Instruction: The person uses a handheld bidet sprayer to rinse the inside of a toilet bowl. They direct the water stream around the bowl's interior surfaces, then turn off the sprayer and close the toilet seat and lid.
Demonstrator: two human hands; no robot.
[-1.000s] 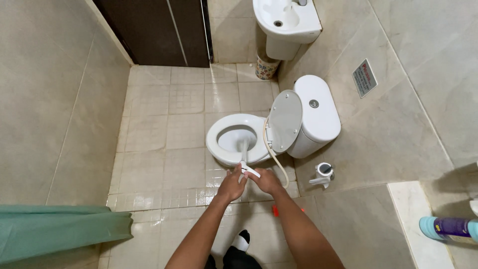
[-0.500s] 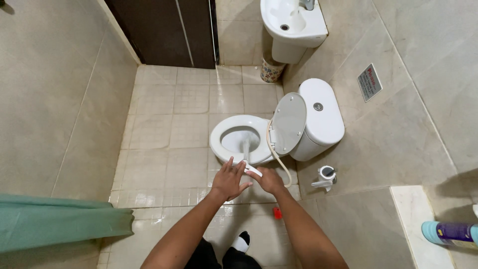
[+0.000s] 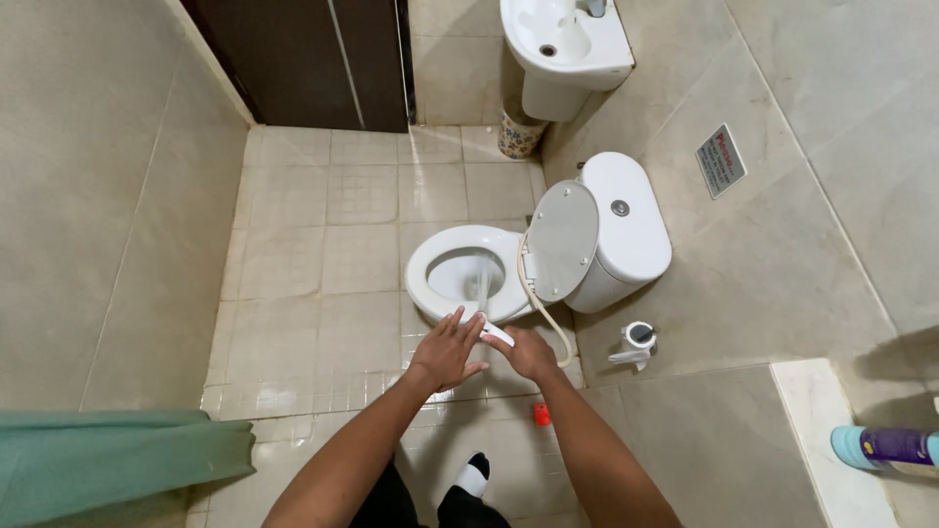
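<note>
The right hand (image 3: pixel 528 354) grips a white bidet sprayer (image 3: pixel 494 332) over the toilet bowl (image 3: pixel 430 284), the left hand (image 3: pixel 445 354) spread beside it.

A small tiled bathroom, seen from above. A white toilet (image 3: pixel 469 279) stands with its lid (image 3: pixel 562 240) raised against the cistern (image 3: pixel 626 220), a white washbasin (image 3: pixel 562 44) hangs on the beige tiled wall (image 3: pixel 782 196), and a dark door (image 3: pixel 303 59) closes off the wet tiled floor (image 3: pixel 323 264).
</note>
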